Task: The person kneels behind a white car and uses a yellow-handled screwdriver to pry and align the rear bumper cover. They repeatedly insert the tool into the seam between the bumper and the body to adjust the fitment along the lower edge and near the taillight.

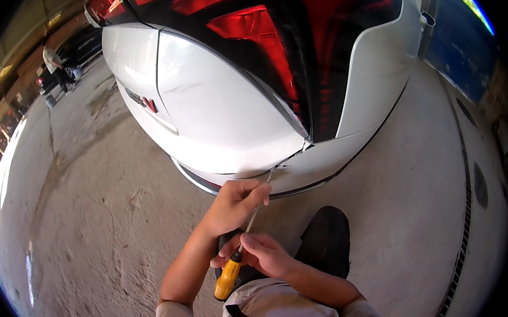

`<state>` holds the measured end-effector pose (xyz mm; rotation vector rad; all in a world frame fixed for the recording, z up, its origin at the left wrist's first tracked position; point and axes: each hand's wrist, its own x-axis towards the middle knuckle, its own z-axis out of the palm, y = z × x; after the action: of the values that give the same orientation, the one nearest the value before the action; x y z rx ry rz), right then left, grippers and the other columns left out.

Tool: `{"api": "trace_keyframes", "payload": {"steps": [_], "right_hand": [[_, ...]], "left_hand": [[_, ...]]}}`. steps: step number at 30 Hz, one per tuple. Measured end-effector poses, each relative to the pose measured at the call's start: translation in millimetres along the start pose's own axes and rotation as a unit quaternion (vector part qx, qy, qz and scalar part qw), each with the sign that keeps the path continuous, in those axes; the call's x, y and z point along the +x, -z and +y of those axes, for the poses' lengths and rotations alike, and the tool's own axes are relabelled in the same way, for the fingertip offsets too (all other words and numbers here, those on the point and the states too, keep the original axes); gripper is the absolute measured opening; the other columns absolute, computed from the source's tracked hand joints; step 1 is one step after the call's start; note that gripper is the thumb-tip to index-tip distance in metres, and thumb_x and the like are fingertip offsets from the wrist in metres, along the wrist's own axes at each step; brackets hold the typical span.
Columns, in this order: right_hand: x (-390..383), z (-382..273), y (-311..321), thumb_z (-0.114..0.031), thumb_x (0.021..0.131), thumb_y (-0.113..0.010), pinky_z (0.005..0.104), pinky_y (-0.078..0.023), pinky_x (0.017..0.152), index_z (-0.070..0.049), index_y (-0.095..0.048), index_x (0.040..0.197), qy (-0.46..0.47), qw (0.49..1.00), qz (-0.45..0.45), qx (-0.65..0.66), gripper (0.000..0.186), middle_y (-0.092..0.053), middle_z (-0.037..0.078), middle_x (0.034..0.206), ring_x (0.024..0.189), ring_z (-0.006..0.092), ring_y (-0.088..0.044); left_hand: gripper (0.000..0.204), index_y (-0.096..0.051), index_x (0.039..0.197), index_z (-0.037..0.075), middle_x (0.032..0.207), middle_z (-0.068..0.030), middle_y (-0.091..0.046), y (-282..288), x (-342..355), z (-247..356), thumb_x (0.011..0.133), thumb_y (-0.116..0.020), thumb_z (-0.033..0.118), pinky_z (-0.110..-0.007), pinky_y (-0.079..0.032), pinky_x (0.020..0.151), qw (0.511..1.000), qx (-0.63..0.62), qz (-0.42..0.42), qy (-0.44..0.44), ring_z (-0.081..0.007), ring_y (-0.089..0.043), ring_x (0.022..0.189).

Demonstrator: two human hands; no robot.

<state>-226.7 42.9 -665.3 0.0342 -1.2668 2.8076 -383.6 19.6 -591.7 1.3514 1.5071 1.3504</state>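
A screwdriver [228, 279] with a yellow handle and a long thin metal shaft slants up and away from me. My left hand [237, 202] is closed around the upper shaft, close to the tip. Lower down, the fingers of my right hand [265, 255] grip the shaft just above the handle. The tip meets the dark gap [289, 157] between a white car's body panel [215, 111] and its bumper [319, 168], below the corner of the red and black tail light [263, 40]. Whether the tip is inside the gap, I cannot tell.
My dark-clad knee [328, 230] is bent under the bumper. Concrete floor [94, 228] surrounds the car, with a drain grate [464, 226] on the right. At the far left a person [54, 63] stands near a bucket [50, 100] and a dark car [84, 48]. A blue panel [461, 47] stands at right.
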Motion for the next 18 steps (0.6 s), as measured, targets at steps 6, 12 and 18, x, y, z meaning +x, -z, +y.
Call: {"api": "trace_keyframes", "payload": {"steps": [6, 12, 18], "right_hand": [[-18.7, -0.6, 12.4, -0.04, 0.11, -0.036, 0.0326, -0.051, 0.086, 0.001, -0.062, 0.107, 0.024, 0.983, 0.06, -0.17, 0.049, -0.07, 0.014, 0.099, 0.098, 0.0213, -0.069], [-46.9, 2.2, 40.8, -0.04, 0.109, -0.038, 0.0285, -0.051, 0.07, 0.001, -0.062, 0.105, 0.063, 0.973, 0.137, -0.173, 0.048, -0.064, 0.008, 0.08, 0.073, 0.0159, -0.066], [-67.6, -13.3, 52.3, -0.033, 0.11, -0.037, 0.0224, -0.04, 0.051, 0.002, -0.065, 0.108, 0.142, 0.926, 0.243, -0.252, 0.045, -0.055, 0.002, 0.066, 0.053, 0.0079, -0.051]], "left_hand": [[0.025, -0.067, 0.084, 0.0, 0.072, -0.0024, -0.059, -17.2, -5.2, 11.2, 0.098, -0.066, 0.021, -0.025, -0.043, 0.061, 0.983, 0.065, 0.135, -0.109, -0.0093, -0.052, 0.065], [0.018, -0.069, 0.089, 0.002, 0.089, -0.0088, -0.063, -30.9, 17.5, 12.2, 0.081, -0.081, 0.011, -0.033, -0.051, 0.07, 0.844, 0.337, 0.303, -0.286, -0.0215, -0.063, 0.079], [0.028, -0.067, 0.087, 0.006, 0.091, -0.0075, -0.061, -38.3, 40.9, 11.7, 0.069, -0.087, 0.01, -0.037, -0.045, 0.074, 0.805, 0.385, 0.339, -0.298, -0.0261, -0.057, 0.082]]}}
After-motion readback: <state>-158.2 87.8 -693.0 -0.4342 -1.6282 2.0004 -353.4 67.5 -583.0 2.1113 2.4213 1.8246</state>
